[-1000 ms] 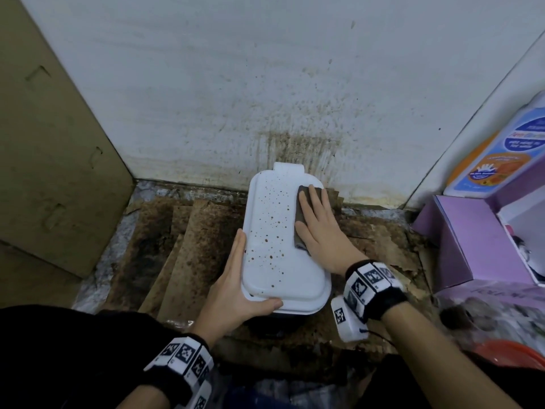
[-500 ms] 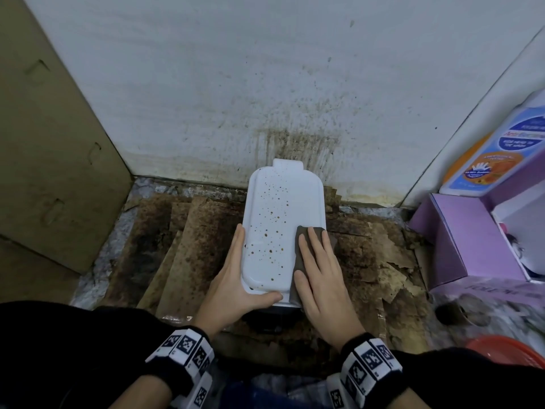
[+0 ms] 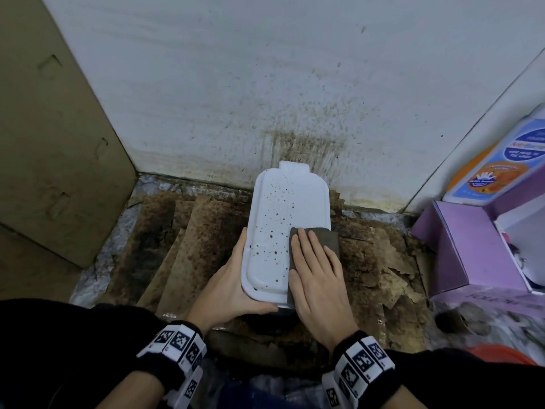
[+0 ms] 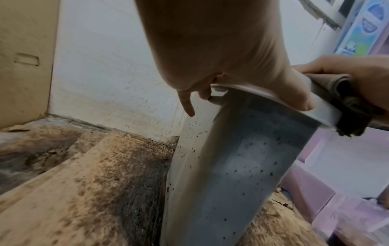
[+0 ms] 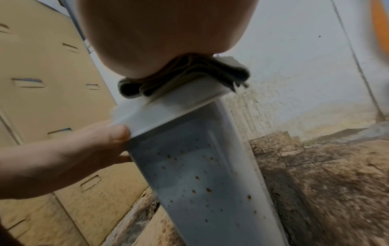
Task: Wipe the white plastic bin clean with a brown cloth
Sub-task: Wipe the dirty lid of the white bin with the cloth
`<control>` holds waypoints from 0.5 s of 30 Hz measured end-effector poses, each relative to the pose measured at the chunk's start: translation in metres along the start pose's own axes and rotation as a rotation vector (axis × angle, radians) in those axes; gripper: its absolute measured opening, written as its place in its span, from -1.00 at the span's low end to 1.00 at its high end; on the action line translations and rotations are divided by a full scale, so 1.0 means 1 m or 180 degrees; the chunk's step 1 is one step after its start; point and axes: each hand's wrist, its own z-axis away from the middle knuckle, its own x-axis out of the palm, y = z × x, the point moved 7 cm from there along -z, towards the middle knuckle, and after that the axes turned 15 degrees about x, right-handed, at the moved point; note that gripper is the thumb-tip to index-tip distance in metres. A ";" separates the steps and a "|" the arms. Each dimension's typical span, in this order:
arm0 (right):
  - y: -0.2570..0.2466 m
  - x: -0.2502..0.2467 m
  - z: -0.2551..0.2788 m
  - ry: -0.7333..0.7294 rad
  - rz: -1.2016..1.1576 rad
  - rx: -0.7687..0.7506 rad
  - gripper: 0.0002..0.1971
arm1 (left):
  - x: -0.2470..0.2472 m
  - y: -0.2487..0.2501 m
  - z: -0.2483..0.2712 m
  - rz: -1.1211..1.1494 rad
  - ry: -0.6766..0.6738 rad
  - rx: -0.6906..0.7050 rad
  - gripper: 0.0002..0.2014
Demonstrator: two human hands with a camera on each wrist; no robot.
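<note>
White plastic bin [image 3: 283,225] stands upright against the stained wall [image 3: 265,84], on soiled cardboard sheets [image 3: 188,249], and you look down on its flat top. Your left hand [image 3: 233,287] grips the near left corner of that top, fingers along the left edge and thumb hooked over the near rim, steadying it. Your right hand [image 3: 318,278] lies flat with straight fingers on the folded brown cloth [image 3: 321,234], pressing it onto the near right part of the top; the cloth overhangs the right edge a little.

Judging by the surface, you are early to midway on the top alone. The right strip beyond the cloth looks free of spots, while brown spots are thick across the middle and left, from the far tab [image 3: 294,166] to the near end. The wrist views show the bin's side walls [image 5: 202,183] dotted with the same brown specks, so the sides look untouched. Most of the work is probably left.

Around you: a cardboard box [image 3: 59,143] stands at the left, a purple box [image 3: 460,246] at the right, a blue and orange carton [image 3: 501,166] above it. The wall close behind the bin would likely block the cloth from its far face unless you turn it, and your left hand covers a corner that needs wiping.
</note>
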 end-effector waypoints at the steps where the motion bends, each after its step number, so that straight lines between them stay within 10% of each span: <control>1: -0.006 0.001 -0.001 -0.0002 0.0096 -0.0039 -0.41 | 0.000 0.000 0.000 -0.0006 0.0022 0.0002 0.50; 15: -0.093 0.019 -0.014 -0.0278 0.0271 0.0023 -0.37 | 0.000 -0.012 0.001 -0.0096 0.0015 0.0166 0.04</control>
